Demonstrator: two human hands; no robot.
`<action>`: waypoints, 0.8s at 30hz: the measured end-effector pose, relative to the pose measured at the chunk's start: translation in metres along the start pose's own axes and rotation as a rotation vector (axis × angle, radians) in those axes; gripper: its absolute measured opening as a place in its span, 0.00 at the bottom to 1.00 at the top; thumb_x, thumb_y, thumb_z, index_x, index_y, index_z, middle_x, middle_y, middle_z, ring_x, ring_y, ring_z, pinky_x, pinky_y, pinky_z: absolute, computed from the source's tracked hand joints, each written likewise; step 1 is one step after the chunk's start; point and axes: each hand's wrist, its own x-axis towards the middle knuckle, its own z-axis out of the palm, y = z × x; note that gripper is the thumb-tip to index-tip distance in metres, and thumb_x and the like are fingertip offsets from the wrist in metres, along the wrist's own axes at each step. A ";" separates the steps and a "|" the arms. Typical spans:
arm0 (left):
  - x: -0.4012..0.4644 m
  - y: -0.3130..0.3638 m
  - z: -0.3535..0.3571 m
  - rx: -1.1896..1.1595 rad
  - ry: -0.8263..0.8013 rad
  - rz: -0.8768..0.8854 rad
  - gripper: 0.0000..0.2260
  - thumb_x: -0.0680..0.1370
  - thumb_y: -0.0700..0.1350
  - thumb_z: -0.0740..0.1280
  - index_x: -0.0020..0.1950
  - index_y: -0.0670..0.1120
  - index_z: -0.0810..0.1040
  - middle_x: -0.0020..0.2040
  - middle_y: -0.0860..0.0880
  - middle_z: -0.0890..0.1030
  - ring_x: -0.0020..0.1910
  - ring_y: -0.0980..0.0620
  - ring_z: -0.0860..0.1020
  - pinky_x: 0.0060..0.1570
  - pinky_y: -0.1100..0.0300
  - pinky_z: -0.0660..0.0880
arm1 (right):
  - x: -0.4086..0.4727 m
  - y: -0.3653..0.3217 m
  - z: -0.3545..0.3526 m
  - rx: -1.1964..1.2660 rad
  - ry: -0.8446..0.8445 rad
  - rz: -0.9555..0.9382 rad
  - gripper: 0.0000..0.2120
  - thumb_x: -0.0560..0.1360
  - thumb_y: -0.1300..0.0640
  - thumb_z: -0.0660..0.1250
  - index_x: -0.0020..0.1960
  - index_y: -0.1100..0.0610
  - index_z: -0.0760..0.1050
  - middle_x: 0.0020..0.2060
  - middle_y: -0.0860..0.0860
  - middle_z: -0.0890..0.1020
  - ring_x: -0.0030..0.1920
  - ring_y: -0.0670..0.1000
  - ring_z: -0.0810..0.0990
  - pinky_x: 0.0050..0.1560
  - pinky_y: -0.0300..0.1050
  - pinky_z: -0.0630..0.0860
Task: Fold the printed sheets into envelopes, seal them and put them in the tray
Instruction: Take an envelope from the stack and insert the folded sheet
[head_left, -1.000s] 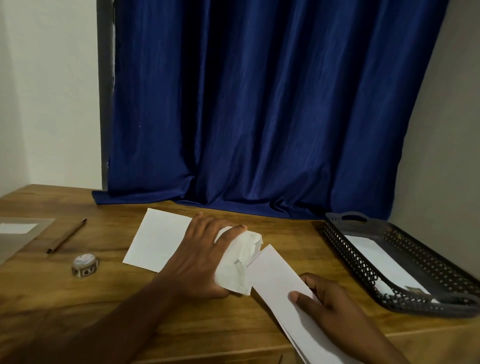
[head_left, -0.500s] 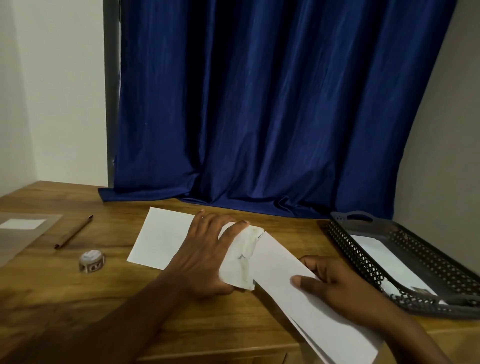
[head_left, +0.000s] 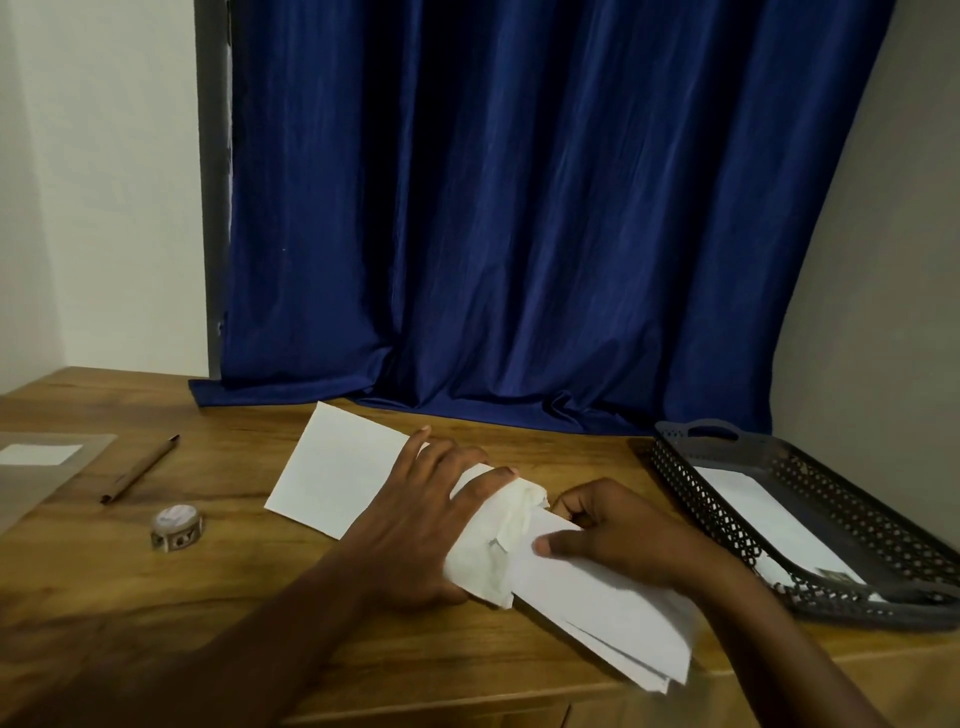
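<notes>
Left hand (head_left: 415, 525) flat on envelope (head_left: 491, 545), fingers straight, mid-table (head_left: 208, 613). Right hand (head_left: 618, 530) at 3 o'clock of it, fingers pinching folded sheets (head_left: 608, 618), feeding into envelope. Tray (head_left: 727, 514) at 3 o'clock, holding envelopes. Tape (head_left: 176, 526) at 9 o'clock.

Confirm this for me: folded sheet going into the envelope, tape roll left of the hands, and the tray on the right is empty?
Not quite: the head view shows the black mesh tray already holding a white envelope. The rest stands: the right hand feeds the folded sheet into the envelope under the left hand, tape roll to the left.
</notes>
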 end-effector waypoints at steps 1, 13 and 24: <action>0.000 0.000 0.000 0.008 -0.011 -0.004 0.52 0.62 0.74 0.71 0.79 0.56 0.55 0.75 0.48 0.65 0.73 0.45 0.66 0.75 0.35 0.56 | 0.006 -0.002 0.003 -0.041 0.076 0.023 0.13 0.68 0.39 0.76 0.44 0.47 0.82 0.41 0.42 0.85 0.42 0.43 0.82 0.48 0.49 0.80; 0.000 -0.002 -0.003 0.059 -0.011 -0.106 0.52 0.61 0.72 0.73 0.78 0.54 0.56 0.74 0.46 0.68 0.71 0.43 0.68 0.73 0.34 0.59 | 0.005 0.003 0.036 -0.223 0.601 0.052 0.36 0.58 0.19 0.63 0.61 0.36 0.70 0.47 0.36 0.79 0.44 0.39 0.78 0.39 0.40 0.75; 0.001 -0.006 -0.004 0.070 0.057 -0.196 0.53 0.59 0.71 0.75 0.77 0.53 0.57 0.71 0.43 0.71 0.70 0.41 0.70 0.72 0.33 0.61 | -0.039 0.050 0.039 0.901 0.256 0.248 0.20 0.71 0.45 0.75 0.46 0.63 0.79 0.35 0.66 0.78 0.29 0.54 0.64 0.31 0.43 0.59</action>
